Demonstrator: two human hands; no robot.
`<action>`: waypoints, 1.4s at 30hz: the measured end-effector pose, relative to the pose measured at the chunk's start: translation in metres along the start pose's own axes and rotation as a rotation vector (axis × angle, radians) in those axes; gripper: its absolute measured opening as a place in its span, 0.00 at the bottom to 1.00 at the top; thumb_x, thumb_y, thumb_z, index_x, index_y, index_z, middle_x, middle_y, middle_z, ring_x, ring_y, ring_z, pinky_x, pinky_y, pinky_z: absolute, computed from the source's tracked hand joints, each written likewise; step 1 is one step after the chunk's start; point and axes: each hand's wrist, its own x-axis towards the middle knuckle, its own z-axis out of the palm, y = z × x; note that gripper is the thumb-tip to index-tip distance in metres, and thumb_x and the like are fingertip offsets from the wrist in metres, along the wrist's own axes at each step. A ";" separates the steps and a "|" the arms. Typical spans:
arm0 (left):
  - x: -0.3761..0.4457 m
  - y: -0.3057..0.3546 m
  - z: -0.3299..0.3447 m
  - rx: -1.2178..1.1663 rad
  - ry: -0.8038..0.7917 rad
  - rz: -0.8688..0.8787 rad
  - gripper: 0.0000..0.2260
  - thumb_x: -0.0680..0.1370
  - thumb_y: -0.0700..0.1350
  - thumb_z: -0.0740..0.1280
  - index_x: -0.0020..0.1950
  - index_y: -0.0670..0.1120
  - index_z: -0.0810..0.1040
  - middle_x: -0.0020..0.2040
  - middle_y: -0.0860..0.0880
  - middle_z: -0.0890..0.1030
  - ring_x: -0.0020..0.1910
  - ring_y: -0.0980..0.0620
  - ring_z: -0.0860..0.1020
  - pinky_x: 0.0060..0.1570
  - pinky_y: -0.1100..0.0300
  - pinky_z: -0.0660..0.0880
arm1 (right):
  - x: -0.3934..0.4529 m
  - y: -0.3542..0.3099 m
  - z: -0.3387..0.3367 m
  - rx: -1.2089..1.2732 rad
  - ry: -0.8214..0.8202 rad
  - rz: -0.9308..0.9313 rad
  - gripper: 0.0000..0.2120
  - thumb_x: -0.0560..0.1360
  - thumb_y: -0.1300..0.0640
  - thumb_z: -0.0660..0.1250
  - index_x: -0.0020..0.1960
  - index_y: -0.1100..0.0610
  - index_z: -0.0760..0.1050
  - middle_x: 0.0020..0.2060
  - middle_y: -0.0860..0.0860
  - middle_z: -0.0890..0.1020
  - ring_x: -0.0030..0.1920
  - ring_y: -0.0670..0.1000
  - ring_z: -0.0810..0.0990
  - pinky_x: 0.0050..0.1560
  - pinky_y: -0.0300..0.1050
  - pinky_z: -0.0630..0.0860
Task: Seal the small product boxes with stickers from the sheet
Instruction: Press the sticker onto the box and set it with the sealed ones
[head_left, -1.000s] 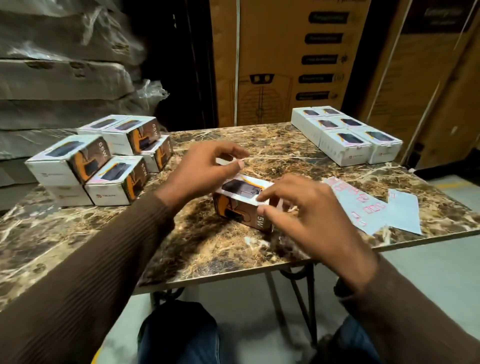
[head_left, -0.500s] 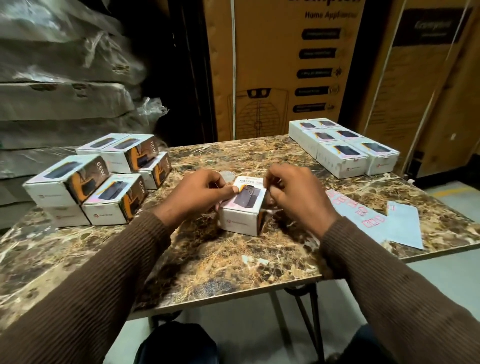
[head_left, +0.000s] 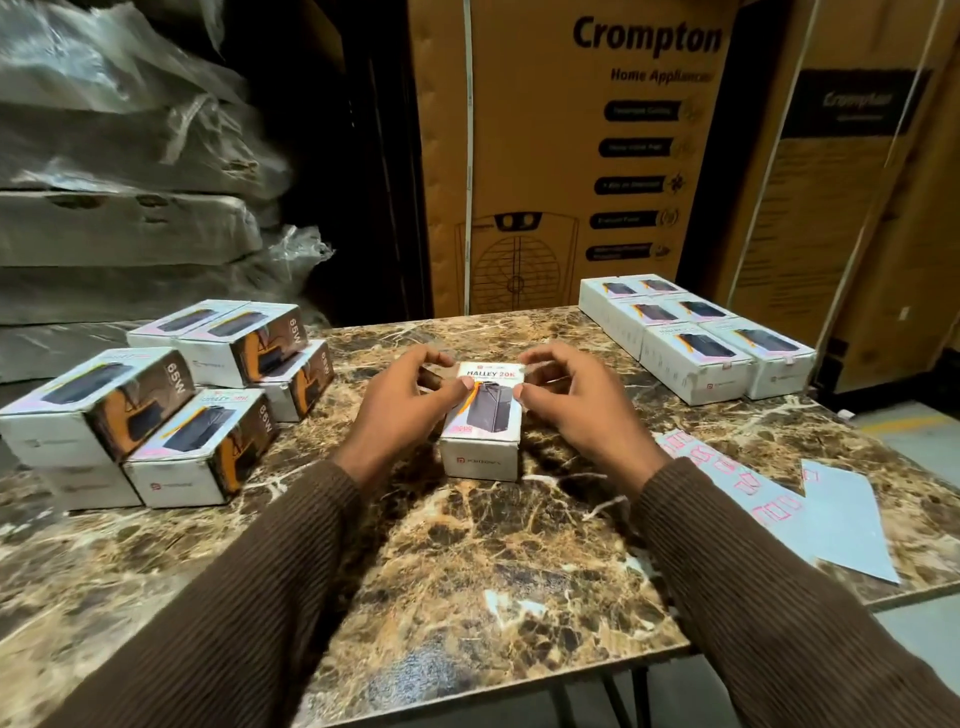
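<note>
A small white product box marked HALLEY 20K lies flat in the middle of the marble table. My left hand grips its left side, thumb on the top face and fingers curled at the far edge. My right hand holds its right side the same way. The pale blue sticker sheet with pink stickers lies to the right of my right forearm, near the table's right edge.
Several boxes are stacked in two layers at the left. A neat block of several boxes sits at the far right. Large Crompton cartons stand behind the table, wrapped bundles at the left.
The box was tilted on its side between my hands a second ago. It has since been turned and laid flat, end toward me, with both hands moving to its sides.
</note>
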 end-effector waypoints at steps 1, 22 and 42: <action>-0.002 0.000 0.001 -0.007 0.009 0.036 0.11 0.80 0.53 0.74 0.62 0.56 0.80 0.52 0.51 0.83 0.51 0.49 0.83 0.47 0.48 0.82 | 0.000 0.000 0.000 0.010 0.008 -0.024 0.15 0.78 0.61 0.74 0.62 0.51 0.80 0.50 0.49 0.84 0.49 0.48 0.84 0.42 0.39 0.84; -0.024 0.008 0.000 0.130 0.213 0.456 0.11 0.79 0.41 0.73 0.60 0.49 0.76 0.57 0.53 0.80 0.56 0.58 0.81 0.53 0.57 0.85 | -0.013 0.000 0.003 -0.194 0.145 -0.468 0.11 0.81 0.59 0.69 0.62 0.51 0.80 0.56 0.43 0.78 0.58 0.41 0.77 0.53 0.41 0.82; -0.025 0.010 0.010 0.234 0.207 0.590 0.15 0.81 0.57 0.65 0.62 0.49 0.81 0.60 0.55 0.78 0.61 0.61 0.75 0.60 0.61 0.75 | -0.009 -0.003 0.004 0.154 0.081 -0.276 0.10 0.86 0.53 0.63 0.58 0.52 0.83 0.50 0.47 0.85 0.48 0.48 0.84 0.47 0.44 0.80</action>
